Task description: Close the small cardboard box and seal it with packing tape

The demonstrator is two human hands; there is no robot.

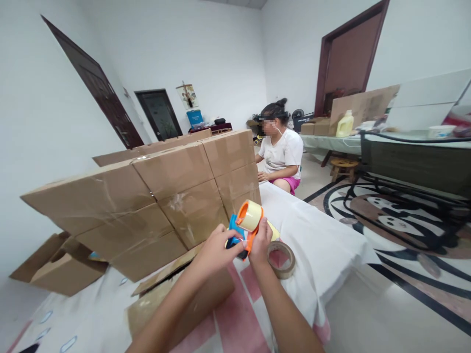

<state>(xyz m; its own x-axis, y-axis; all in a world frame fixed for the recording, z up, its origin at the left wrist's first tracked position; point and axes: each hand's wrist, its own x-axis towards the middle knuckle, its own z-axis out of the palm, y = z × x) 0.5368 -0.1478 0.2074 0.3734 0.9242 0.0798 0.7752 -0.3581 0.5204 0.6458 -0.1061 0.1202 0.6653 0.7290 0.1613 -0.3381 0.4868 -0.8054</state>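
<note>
A blue and orange tape dispenser (235, 225) with a pale yellow tape roll (253, 215) on it is up in front of me, between both hands. My right hand (260, 240) is closed around its orange side. From the other side, my left hand (217, 247) pinches the blue part with thumb and index finger; the exact contact is partly hidden by the fingers. A wider roll of brown tape (290, 252) lies on the cloth just right of my right wrist. Below my left forearm is a cardboard box (206, 299) with a raised flap.
Stacked, taped cardboard boxes (176, 196) form a wall ahead. An open carton (69, 274) is at the left. A white cloth (316, 245) covers the work surface. Beyond the stack sits another person (283, 152). A folding bed frame (412, 171) stands at the right.
</note>
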